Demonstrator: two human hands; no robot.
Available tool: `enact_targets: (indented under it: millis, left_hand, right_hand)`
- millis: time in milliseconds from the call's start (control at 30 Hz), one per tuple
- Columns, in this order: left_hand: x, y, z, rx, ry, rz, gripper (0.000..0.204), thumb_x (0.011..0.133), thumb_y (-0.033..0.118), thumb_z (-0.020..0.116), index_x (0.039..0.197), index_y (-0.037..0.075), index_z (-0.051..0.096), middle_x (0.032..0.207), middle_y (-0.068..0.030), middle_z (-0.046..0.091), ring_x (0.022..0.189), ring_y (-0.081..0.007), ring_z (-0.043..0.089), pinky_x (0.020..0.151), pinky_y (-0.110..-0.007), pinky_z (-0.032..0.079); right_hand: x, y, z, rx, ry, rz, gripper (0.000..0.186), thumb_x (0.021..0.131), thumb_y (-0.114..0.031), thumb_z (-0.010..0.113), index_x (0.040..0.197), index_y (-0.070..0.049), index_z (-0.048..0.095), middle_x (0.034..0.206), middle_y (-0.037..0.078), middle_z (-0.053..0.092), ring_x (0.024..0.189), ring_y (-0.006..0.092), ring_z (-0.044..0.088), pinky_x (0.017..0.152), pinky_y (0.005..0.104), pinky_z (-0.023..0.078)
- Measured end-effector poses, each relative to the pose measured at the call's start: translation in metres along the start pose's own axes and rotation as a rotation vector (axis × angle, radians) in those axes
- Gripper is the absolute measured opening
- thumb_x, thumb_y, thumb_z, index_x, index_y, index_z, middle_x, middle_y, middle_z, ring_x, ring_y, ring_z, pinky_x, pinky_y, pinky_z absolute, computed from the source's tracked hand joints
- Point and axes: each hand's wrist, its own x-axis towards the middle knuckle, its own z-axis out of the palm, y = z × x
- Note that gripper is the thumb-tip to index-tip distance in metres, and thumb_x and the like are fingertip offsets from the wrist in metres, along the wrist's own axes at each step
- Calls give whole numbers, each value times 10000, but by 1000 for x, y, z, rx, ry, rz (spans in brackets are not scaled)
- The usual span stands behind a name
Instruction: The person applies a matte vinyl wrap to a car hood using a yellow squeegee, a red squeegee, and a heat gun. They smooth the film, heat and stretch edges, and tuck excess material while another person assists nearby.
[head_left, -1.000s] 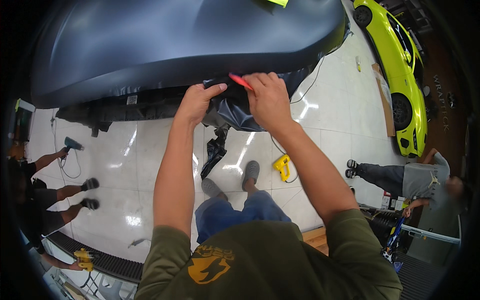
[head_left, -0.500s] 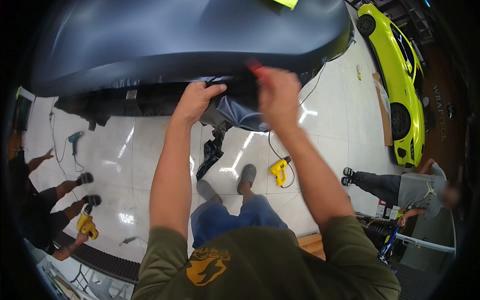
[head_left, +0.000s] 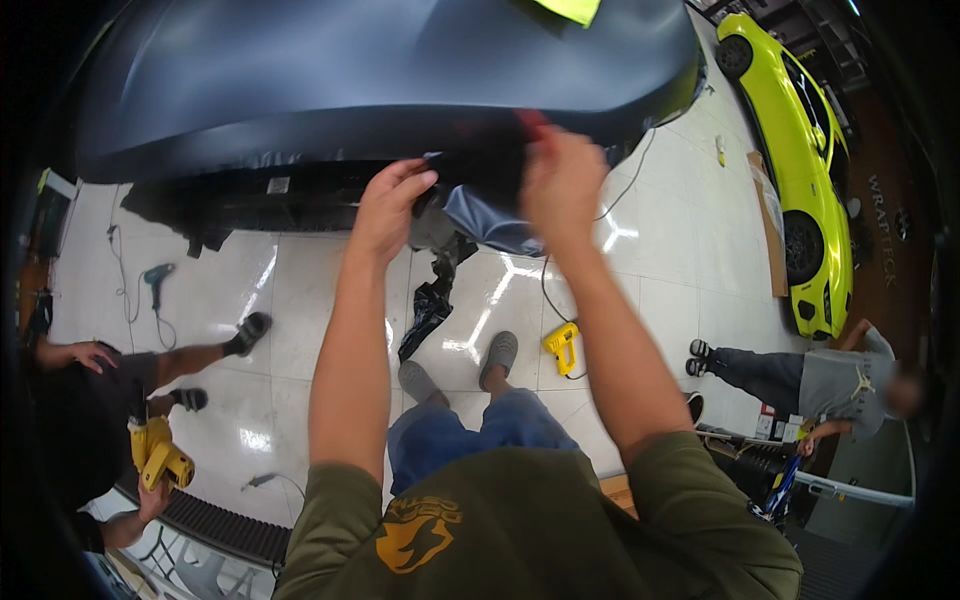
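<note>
A dark matte car panel (head_left: 330, 75) with a wrap film on it spans the top of the view. At its lower edge my left hand (head_left: 393, 207) is closed, thumb and fingers pinching the edge of the dark wrap film (head_left: 480, 215). The loose film hangs in shiny folds between my hands. My right hand (head_left: 566, 190), blurred by motion, is closed round a red squeegee (head_left: 532, 124) against the panel's lower border. Most of the squeegee is hidden by the hand. Below my left hand dangles a crumpled black strip of film (head_left: 428, 310).
A yellow heat gun (head_left: 562, 347) and a teal one (head_left: 156, 280) lie on the tiled floor with cords. On the left a person holds a yellow power tool (head_left: 160, 455); another person (head_left: 850, 385) stands at right. A lime car (head_left: 800, 190) is parked beyond. A lime cloth (head_left: 572, 8) rests on the panel.
My right hand has shifted slightly right with the red squeegee. My left hand stays at the film's edge. The person on the left has stepped, one leg now reaching further toward the middle.
</note>
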Motion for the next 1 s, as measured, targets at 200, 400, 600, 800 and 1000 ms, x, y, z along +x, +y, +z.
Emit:
enact_targets:
  millis: [200, 400, 600, 800, 1000]
  left_hand:
    - [9, -8, 12, -132, 14, 45, 151, 871, 92, 645, 981, -11, 640, 945, -49, 660, 896, -120, 595, 857, -260, 444]
    - [7, -4, 32, 11, 142, 122, 143, 878, 145, 655, 902, 4, 664, 861, -20, 655, 793, -86, 576, 765, -235, 445]
    - [12, -5, 14, 10, 72, 54, 146, 874, 143, 660, 898, -1, 672, 844, -5, 641, 790, -65, 551, 756, -223, 433]
    - [14, -3, 8, 124, 59, 88, 223, 871, 180, 656, 970, -19, 676, 897, -20, 655, 823, -98, 567, 773, -250, 436]
    - [16, -15, -22, 39, 180, 103, 173, 851, 68, 582, 989, -23, 632, 962, -92, 651, 878, -179, 610, 832, -289, 470]
  right_hand:
    - [-9, -48, 39, 6, 102, -231, 173, 808, -119, 562, 953, -74, 643, 807, 110, 577, 810, 303, 562, 684, 416, 433]
    - [33, -2, -13, 346, -292, 88, 192, 874, -164, 594, 999, -20, 613, 940, 220, 642, 897, 403, 612, 784, 473, 481]
    - [21, -31, 25, 246, -234, -373, 127, 849, -142, 598, 878, -26, 555, 819, 175, 597, 796, 387, 587, 731, 483, 451]
    - [40, -19, 9, 225, -272, -324, 104, 849, -148, 610, 880, -50, 603, 795, 143, 600, 770, 360, 590, 664, 439, 459]
    - [22, -40, 21, 406, -343, -317, 154, 851, -173, 613, 895, -30, 576, 857, 158, 605, 822, 352, 597, 706, 453, 459]
